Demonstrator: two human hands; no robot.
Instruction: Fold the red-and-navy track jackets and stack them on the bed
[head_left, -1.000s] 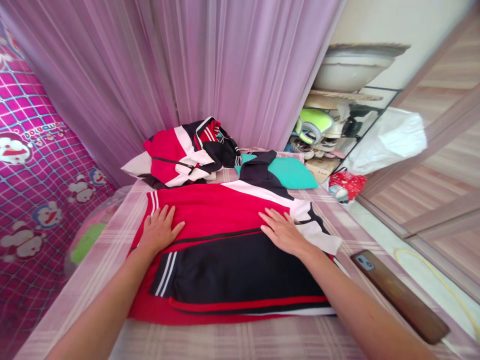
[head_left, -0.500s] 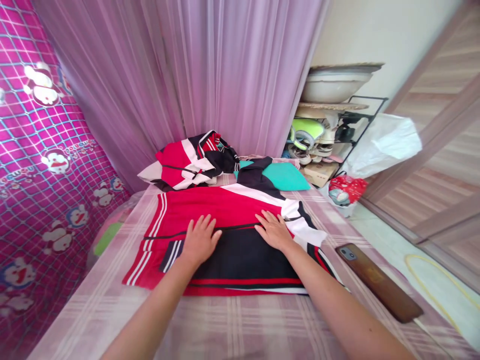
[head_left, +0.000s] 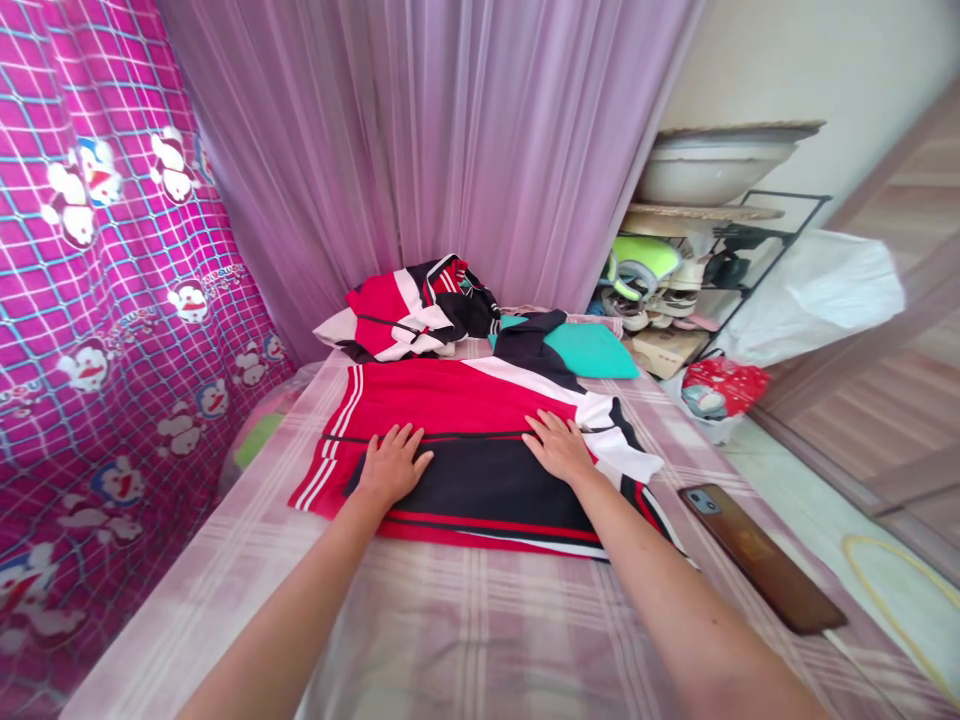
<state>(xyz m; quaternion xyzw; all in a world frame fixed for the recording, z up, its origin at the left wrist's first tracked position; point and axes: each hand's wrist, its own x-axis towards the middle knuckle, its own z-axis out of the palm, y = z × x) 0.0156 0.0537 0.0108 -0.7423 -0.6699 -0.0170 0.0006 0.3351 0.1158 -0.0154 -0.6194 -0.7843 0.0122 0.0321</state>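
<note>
A red, black and white jacket [head_left: 465, 490] lies spread on the plaid bedsheet [head_left: 480, 630], its near sleeve folded across the front. My left hand [head_left: 391, 466] rests flat on the dark sleeve near the striped hem, fingers spread. Toward the white collar, my right hand [head_left: 559, 447] lies palm down with its fingers apart, touching the cloth by the dark zip line. The far sleeve still stretches out beyond the body of the jacket, over a teal cloth item [head_left: 592, 348].
Another red, black and white garment [head_left: 420, 310] lies crumpled against the purple curtain [head_left: 465, 150]. A phone [head_left: 761, 560] with a cable sits at the right. Past the bed's right side stand a shoe rack [head_left: 675, 290] and a white bag [head_left: 817, 295].
The view has swung left and shifted a little. Both hands remain flat on the jacket; the left now covers the sleeve's striped cuff.
</note>
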